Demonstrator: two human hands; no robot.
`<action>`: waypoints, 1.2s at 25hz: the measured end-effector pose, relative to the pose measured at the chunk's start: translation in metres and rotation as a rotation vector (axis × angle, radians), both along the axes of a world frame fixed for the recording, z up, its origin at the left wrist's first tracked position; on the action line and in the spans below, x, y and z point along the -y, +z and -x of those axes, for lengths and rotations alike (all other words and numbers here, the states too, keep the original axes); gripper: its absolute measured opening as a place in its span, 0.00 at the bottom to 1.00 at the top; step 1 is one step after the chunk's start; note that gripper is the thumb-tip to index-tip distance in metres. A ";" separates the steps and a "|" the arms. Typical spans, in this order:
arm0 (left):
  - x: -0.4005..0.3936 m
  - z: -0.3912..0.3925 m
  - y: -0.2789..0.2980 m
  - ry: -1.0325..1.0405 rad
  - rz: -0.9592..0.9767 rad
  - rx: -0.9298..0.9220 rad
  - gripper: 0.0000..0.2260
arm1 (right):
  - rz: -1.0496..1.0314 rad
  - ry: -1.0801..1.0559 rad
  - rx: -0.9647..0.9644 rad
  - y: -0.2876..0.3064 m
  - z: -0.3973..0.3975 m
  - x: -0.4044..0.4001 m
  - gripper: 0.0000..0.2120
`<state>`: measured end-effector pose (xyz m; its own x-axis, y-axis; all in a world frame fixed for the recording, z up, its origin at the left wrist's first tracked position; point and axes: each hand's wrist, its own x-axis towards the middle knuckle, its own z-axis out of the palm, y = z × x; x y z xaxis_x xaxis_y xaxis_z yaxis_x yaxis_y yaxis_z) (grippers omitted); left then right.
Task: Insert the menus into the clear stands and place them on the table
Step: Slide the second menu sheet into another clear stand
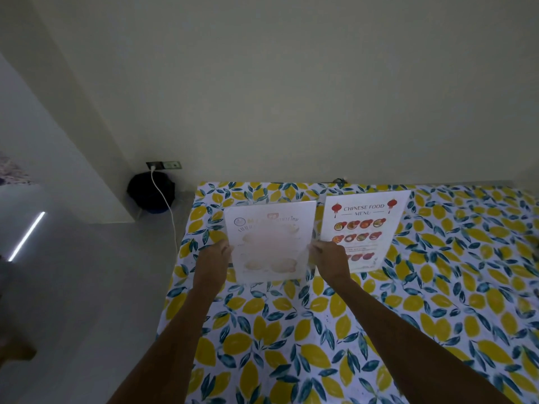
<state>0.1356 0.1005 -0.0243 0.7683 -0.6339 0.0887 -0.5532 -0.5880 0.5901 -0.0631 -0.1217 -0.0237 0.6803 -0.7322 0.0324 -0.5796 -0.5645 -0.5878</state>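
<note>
A clear stand with a pale, washed-out menu [269, 242] inside it stands upright near the table's far left part. My left hand [214, 262] grips its left edge and my right hand [331, 259] grips its right edge. Its base rests on or just above the cloth; I cannot tell which. Beside it on the right, a second clear stand holds a Chinese food menu [366, 228] and stands upright on the table; my right hand hides its lower left corner.
The table [437, 301] wears a cloth printed with yellow lemons and blue leaves and reaches back to the wall. Left of the table, a white cable [167, 202] runs from a wall socket past a dark bin [150, 193] on the floor.
</note>
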 end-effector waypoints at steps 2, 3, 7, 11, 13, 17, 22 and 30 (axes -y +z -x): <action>0.002 -0.002 0.000 -0.009 0.005 0.014 0.15 | 0.000 -0.027 0.005 -0.002 -0.002 -0.001 0.12; 0.003 -0.003 0.000 -0.010 0.006 0.018 0.15 | 0.001 -0.035 0.010 -0.003 -0.003 -0.001 0.12; 0.006 -0.007 0.001 -0.008 0.006 0.004 0.14 | 0.037 -0.046 -0.015 -0.003 -0.006 -0.001 0.13; 0.007 -0.009 0.000 0.000 0.005 -0.023 0.15 | 0.043 -0.086 -0.034 -0.004 -0.007 -0.004 0.14; 0.007 -0.010 -0.001 0.004 0.002 -0.029 0.14 | 0.040 -0.098 -0.042 -0.004 -0.009 -0.006 0.13; 0.007 -0.009 -0.002 0.006 0.012 -0.039 0.14 | 0.047 -0.122 -0.073 -0.002 -0.012 -0.008 0.13; 0.008 -0.008 -0.001 0.043 -0.002 -0.047 0.13 | 0.050 -0.136 -0.082 -0.002 -0.013 -0.011 0.15; 0.012 -0.001 0.004 0.083 -0.047 -0.030 0.14 | 0.058 -0.136 -0.125 -0.004 -0.013 -0.009 0.16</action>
<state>0.1362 0.0883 -0.0202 0.8203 -0.5708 0.0367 -0.4839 -0.6584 0.5765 -0.0496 -0.1130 -0.0280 0.5762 -0.8173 -0.0011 -0.7194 -0.5065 -0.4753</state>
